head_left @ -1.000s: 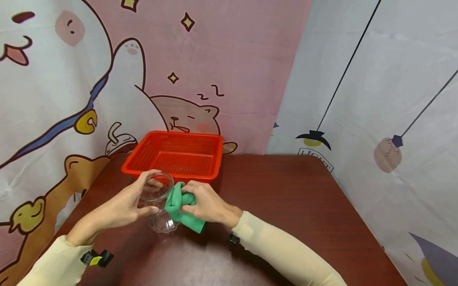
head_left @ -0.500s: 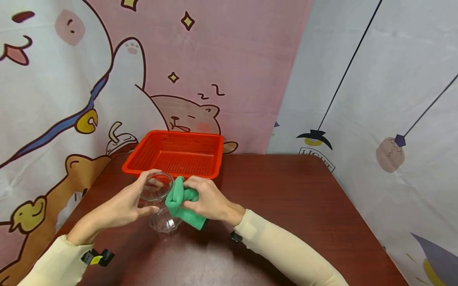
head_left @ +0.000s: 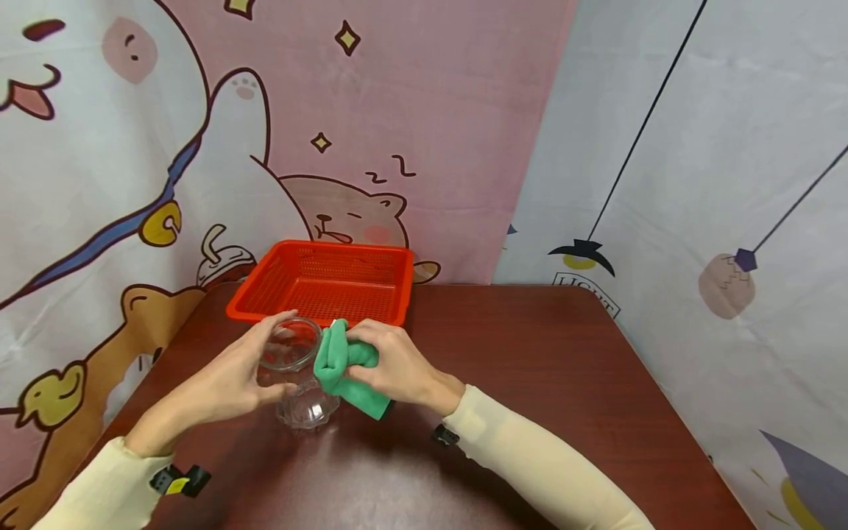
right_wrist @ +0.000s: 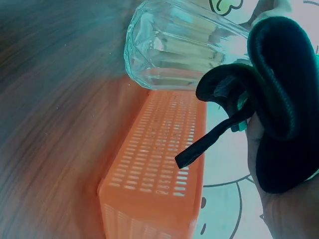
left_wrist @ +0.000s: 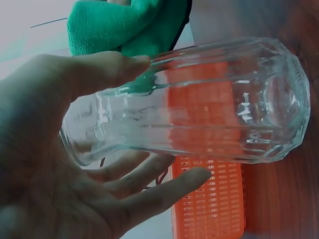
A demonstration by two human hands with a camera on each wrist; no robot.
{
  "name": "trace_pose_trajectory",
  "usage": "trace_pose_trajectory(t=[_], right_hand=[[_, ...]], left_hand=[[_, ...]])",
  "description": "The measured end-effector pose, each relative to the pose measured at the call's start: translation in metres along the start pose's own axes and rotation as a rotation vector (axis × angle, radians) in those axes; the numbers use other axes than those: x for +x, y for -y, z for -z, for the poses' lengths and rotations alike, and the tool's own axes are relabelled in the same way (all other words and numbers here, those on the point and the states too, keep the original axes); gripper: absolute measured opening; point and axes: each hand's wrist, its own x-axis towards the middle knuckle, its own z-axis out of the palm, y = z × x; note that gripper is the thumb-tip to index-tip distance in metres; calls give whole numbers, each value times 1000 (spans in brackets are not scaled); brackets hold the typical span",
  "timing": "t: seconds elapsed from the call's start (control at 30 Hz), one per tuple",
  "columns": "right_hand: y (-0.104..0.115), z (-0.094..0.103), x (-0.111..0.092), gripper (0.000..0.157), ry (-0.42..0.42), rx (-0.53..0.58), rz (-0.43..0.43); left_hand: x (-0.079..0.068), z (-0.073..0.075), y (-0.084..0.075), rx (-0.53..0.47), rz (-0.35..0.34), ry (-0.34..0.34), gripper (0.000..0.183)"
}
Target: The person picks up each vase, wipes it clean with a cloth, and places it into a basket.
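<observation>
— When we look down past our cream-coloured sleeves, what comes first?

— Our left hand and our right hand, each with a small black device on the cuff behind it.

— And our fingers?

— On the left, thumb and fingers curl round the upper part of a clear, faceted glass jar. On the right, they clench a bunched green cloth with black trim.

— Where do we have the jar?

— Mouth up, nearer the left edge of the reddish-brown, wood-grained table than the right. We can't tell whether its base touches the table, nor whether the cloth, just beside it, touches the glass.

— And farther off?

— Toward the table's back left corner, a rectangular red plastic basket with perforated sides; behind the back edge, a pink-and-white backdrop printed with cartoon animals.
</observation>
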Motion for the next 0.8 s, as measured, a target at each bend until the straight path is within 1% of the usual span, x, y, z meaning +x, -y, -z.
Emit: trace_pose_trajectory(t=[0.13,0.2,0.3,0.4,0.53,0.6,0.67,0.8], right_hand=[[-3,6,-3,40,-13,-2,-17],[-4,9,-4,40,-18,-3,-23],[-8,14,-7,39,-28,-9,-29],[-12,18,-10,39,-38,-16,-39],[-17,22,-16,40,-41,-16,-54],[-19,23,-18,40,-39,-13,-60],[-21,25,-21,39,-36,-8,-68],[-22,28,-25,39,-33,-2,-83]], left_hand=[[-1,-4,-5,109,11,-67,122],[-1,-7,-7,141,16,-108,126],[-2,-11,-12,153,34,-163,128],[-2,-16,-16,150,67,-206,130],[-3,-25,-21,173,110,-287,127],[-2,-29,-24,186,144,-327,124],[-2,-33,-26,194,193,-356,122],[0,-39,-30,204,304,-376,116]])
